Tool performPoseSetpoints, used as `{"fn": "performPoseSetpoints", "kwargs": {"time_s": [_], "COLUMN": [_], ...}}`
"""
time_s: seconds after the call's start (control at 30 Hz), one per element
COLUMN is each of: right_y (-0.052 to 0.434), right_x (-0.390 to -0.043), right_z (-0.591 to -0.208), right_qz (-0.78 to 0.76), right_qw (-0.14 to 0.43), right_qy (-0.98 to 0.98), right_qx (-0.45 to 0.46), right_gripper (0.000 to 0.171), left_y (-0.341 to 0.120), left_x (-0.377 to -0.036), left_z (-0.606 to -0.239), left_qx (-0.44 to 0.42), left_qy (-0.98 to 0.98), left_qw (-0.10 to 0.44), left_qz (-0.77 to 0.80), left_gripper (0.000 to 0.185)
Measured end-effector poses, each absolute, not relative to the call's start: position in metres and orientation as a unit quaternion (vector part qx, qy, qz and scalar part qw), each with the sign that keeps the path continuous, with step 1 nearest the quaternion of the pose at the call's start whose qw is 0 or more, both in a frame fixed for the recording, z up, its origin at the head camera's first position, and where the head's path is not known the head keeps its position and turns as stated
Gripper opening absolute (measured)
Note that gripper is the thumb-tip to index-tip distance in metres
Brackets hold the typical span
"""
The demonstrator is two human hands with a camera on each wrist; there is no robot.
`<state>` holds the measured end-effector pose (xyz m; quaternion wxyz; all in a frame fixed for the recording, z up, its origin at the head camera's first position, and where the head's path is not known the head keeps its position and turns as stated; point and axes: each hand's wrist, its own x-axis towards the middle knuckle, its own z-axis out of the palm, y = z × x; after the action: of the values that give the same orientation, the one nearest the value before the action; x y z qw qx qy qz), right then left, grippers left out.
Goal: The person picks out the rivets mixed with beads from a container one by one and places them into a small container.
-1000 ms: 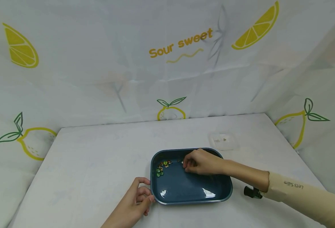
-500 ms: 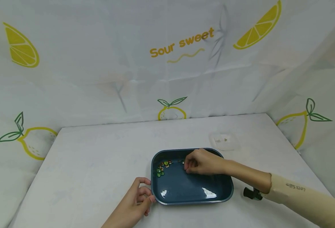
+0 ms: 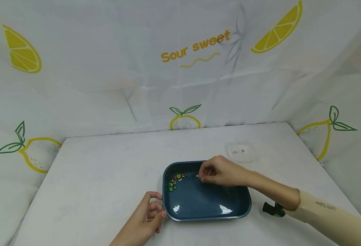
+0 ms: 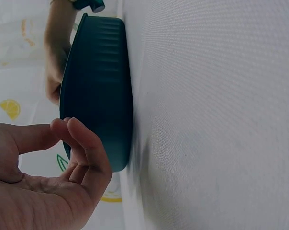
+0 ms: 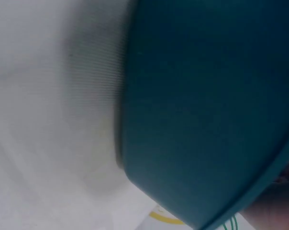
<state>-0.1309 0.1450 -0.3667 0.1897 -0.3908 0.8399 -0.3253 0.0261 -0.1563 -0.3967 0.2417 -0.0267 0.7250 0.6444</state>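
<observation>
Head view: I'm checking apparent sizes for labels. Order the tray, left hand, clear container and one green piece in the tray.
Largest to smallest:
tray
left hand
clear container
green piece

The left hand's nearness may enlarge it.

White table (image 3: pixel 106 171); backdrop (image 3: pixel 100 61) behind, printed lemon slices (image 3: pixel 23 51), orange lettering (image 3: pixel 195 46).

Tray (image 3: pixel 198 200) of smooth plastic-like material, glossy inside with bright reflections, matt outer wall (image 4: pixel 99 79) with shallow ribs, small pieces (image 3: pixel 178 176) with shiny glassy finish, transparent plastic-looking case (image 3: pixel 243 156), finely textured matt table cloth (image 3: pixel 106 171), creased backdrop sheet (image 3: pixel 106 65), smooth matt fabric sleeve (image 3: pixel 328 212).
</observation>
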Motion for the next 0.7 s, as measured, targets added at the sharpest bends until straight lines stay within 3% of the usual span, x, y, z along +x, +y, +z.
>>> {"fn": "performPoseSetpoints", "kwargs": {"time_s": [0.7], "right_y": [0.169], "right_x": [-0.130], "right_z": [-0.328], "right_qz": [-0.375], "right_qw": [0.141], "right_qy": [0.846], "right_qx": [-0.352], "right_gripper": [0.006], "left_y": [-0.157], "left_x": [0.026], "left_z": [-0.396], "left_qx": [-0.022], "left_qy": [0.726], "left_qw": [0.242], "left_qz": [0.644], "left_gripper": [0.049]}}
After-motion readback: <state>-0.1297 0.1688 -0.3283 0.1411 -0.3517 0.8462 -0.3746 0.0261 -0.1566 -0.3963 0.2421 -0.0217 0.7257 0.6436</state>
